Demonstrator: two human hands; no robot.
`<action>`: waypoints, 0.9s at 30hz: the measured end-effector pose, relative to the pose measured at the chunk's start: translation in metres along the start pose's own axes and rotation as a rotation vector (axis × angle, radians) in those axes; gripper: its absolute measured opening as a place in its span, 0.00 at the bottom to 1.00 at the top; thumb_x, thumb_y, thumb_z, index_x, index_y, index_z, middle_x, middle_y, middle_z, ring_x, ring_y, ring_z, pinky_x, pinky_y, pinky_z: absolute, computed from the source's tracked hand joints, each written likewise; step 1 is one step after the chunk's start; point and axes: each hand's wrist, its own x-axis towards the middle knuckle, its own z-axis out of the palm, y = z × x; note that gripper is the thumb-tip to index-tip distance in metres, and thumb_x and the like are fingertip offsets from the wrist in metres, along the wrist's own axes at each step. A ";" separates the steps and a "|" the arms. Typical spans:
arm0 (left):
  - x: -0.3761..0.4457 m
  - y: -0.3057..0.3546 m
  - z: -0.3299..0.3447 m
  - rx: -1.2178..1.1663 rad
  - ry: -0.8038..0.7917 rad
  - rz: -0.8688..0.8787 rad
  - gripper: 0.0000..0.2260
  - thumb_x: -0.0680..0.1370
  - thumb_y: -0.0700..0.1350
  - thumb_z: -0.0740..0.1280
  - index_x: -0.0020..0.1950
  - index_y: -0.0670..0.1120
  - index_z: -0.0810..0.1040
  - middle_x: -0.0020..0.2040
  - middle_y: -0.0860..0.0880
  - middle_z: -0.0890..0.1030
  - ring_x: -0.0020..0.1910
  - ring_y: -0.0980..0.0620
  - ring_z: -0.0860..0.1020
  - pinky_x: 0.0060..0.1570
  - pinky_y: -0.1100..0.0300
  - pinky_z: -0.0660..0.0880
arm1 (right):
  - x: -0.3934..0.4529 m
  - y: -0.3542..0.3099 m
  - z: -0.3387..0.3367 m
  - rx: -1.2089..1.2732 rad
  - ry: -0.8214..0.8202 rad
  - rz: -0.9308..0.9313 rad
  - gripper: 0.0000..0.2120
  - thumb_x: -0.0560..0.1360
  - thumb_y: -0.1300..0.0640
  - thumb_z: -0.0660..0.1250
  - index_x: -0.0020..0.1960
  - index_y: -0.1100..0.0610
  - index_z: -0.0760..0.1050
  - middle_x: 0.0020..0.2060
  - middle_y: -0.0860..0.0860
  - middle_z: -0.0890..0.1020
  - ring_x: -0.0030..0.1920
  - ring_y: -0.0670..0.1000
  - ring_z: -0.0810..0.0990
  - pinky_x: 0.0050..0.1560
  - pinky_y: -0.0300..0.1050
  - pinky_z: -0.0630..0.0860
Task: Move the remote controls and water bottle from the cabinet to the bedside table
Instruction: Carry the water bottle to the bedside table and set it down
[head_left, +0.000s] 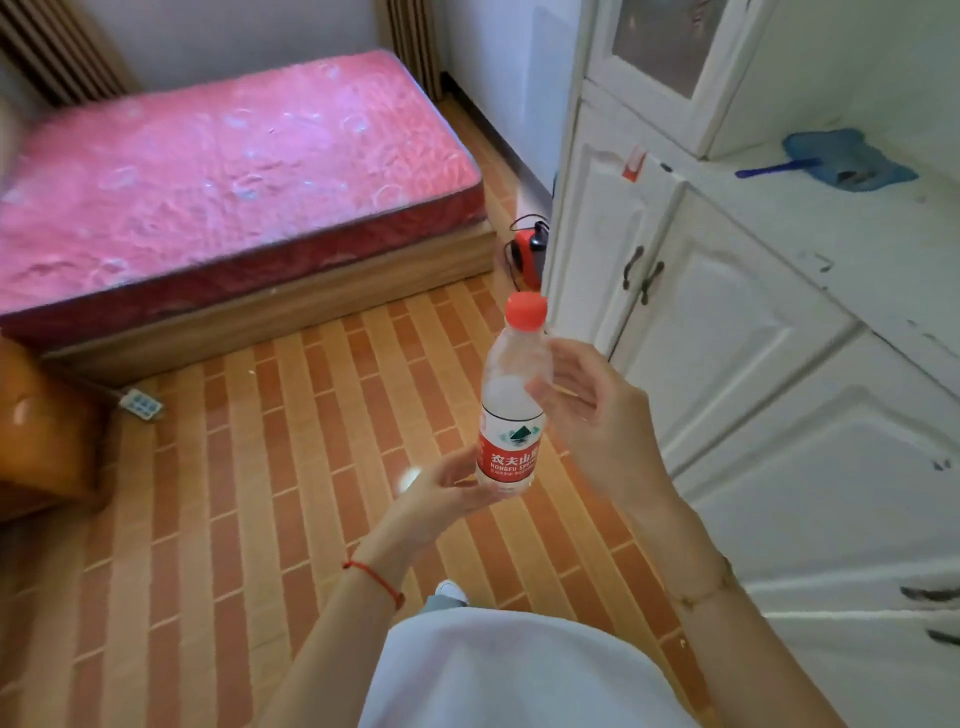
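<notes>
**Bottle in hand, clear of the cabinet**

I have the one clear plastic water bottle with red cap and label (511, 395) upright in mid-air over the floor, beside the white panelled cabinet (727, 332). My left hand (447, 488) cups its base; my right hand (587, 410) rests loosely curled at its shoulder. I'd firm up the lower grip before walking. No remote controls show; the only thing on the cabinet top is one blue cloth (847, 158).
</notes>
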 end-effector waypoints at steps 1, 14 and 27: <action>-0.001 0.000 -0.019 -0.001 0.035 0.004 0.25 0.69 0.43 0.75 0.65 0.48 0.78 0.61 0.50 0.83 0.62 0.47 0.80 0.65 0.52 0.74 | 0.012 -0.004 0.019 0.004 -0.035 -0.014 0.18 0.75 0.52 0.70 0.63 0.50 0.74 0.55 0.42 0.82 0.56 0.37 0.80 0.53 0.30 0.75; -0.017 0.003 -0.208 -0.170 0.378 0.035 0.22 0.76 0.32 0.69 0.69 0.44 0.74 0.64 0.46 0.81 0.64 0.47 0.79 0.61 0.58 0.77 | 0.136 -0.045 0.216 0.057 -0.426 -0.167 0.20 0.75 0.53 0.70 0.66 0.55 0.74 0.56 0.43 0.82 0.55 0.38 0.81 0.56 0.33 0.77; 0.036 0.043 -0.394 -0.313 0.674 0.062 0.22 0.74 0.33 0.71 0.66 0.47 0.77 0.60 0.49 0.83 0.60 0.48 0.81 0.59 0.57 0.78 | 0.306 -0.081 0.403 0.104 -0.721 -0.262 0.18 0.75 0.55 0.70 0.64 0.53 0.75 0.52 0.38 0.82 0.53 0.37 0.81 0.52 0.30 0.76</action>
